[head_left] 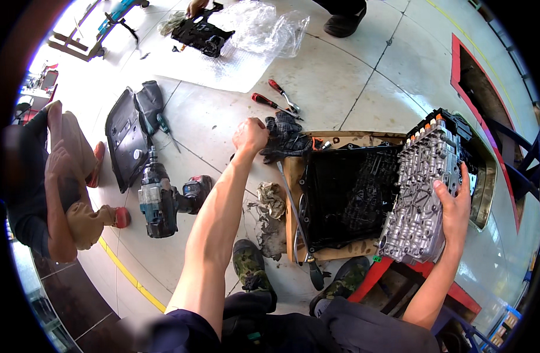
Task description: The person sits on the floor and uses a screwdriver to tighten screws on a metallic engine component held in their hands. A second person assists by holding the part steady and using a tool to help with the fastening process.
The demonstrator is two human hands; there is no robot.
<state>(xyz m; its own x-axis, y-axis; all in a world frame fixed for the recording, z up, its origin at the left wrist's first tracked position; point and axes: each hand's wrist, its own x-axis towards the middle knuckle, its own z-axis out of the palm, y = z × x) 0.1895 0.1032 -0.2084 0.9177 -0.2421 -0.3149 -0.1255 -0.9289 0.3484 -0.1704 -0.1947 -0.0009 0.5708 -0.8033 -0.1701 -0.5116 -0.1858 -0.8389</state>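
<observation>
Now, right hand (453,207): seemingly steadying gripped block (420,188)
Left hand (250,135): gloves (280,134) beside curled fingers
Block, next: firm support, probably

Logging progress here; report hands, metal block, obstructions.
Right hand gripping metal block by its right side. Left hand curled beside black gloves. Long-shafted tool along black pan's left.

Left hand (250,135): fingertips curled out of sight; contents, if any, can't be told. Right hand (455,207): fingers beyond thumb and index hidden by hand and valve body (416,197). Valve body also covers oil pan's (340,203) right end. Top edge crops a co-worker's hand (196,7) and the leg above a black shoe (344,22).
</observation>
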